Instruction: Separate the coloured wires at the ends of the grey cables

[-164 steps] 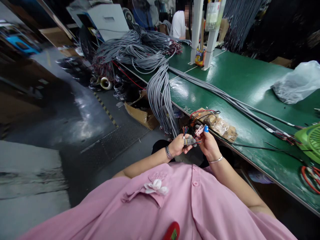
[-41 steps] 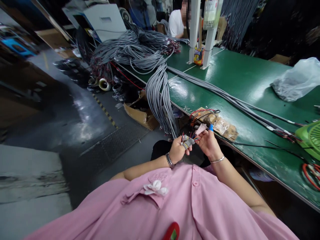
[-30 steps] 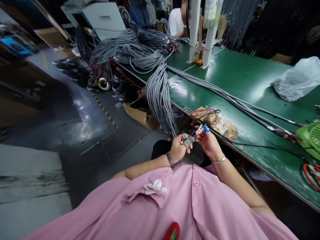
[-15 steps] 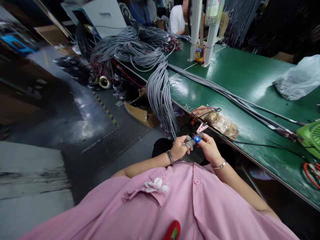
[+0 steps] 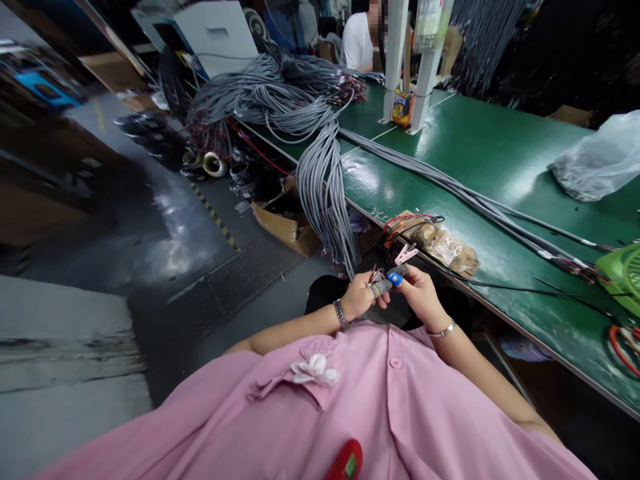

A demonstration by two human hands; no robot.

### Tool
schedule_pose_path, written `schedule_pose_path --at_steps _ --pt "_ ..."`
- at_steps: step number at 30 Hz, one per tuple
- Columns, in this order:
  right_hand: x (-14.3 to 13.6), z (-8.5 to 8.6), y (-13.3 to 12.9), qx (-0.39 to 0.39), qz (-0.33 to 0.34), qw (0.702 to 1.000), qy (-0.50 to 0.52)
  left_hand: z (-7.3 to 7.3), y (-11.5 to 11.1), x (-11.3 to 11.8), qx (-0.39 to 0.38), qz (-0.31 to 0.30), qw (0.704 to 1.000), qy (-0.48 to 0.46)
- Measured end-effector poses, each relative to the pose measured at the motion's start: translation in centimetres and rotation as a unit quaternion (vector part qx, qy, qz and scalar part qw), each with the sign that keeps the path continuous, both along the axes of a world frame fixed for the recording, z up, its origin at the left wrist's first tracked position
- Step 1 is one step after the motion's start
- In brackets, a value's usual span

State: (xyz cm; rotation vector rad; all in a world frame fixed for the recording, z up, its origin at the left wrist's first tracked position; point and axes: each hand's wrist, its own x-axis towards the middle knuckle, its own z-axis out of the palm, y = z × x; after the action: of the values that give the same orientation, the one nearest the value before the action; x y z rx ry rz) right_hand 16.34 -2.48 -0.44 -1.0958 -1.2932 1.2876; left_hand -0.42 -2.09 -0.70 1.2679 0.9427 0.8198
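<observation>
Close in front of my body, my left hand (image 5: 361, 295) is closed on a grey cable whose thin coloured wire ends (image 5: 376, 274) stick up past the fingers. My right hand (image 5: 416, 288) meets it from the right, thumb and finger pinched at the wires, with a blue wrap on the thumb. Grey coverings sit on some fingers of both hands. The exact wire in the right pinch is hidden. Just beyond the fingers is a pink clothespin (image 5: 405, 254) at the table edge. A bundle of grey cables (image 5: 323, 180) hangs off the table to the left of it.
The green table (image 5: 475, 143) carries a long run of grey cables (image 5: 440, 175), a taped cardboard piece (image 5: 450, 250), a plastic bag (image 5: 593, 160) and a green basket (image 5: 623, 273). A cardboard box (image 5: 285, 220) stands below. A person (image 5: 356, 41) is at the far side.
The coloured wire ends stand out more above my left hand, spread apart. Both hands stay together in nearly the same place; the view has shifted slightly.
</observation>
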Motion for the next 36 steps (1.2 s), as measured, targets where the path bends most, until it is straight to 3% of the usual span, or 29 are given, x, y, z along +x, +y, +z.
schedule_pose_path --at_steps 4,10,18,26,36 --pt "-0.7 -0.5 -0.5 -0.045 -0.047 0.997 0.049 -0.4 -0.2 0.2 0.002 0.046 0.999 -0.021" --pt "-1.0 -0.7 -0.6 -0.069 -0.06 0.992 0.092 -0.8 -0.2 0.4 -0.017 0.088 0.995 -0.045" --pt "-1.2 -0.3 -0.3 -0.08 -0.044 0.993 0.075 -0.4 -0.5 0.3 0.0 0.004 1.0 -0.001" --pt "-1.1 -0.4 -0.4 -0.083 -0.042 0.991 0.093 -0.5 -0.2 0.2 -0.009 0.069 0.997 -0.033" --pt "-1.3 -0.3 -0.4 -0.082 -0.047 0.991 0.092 -0.9 -0.2 0.3 -0.018 0.088 0.995 -0.035"
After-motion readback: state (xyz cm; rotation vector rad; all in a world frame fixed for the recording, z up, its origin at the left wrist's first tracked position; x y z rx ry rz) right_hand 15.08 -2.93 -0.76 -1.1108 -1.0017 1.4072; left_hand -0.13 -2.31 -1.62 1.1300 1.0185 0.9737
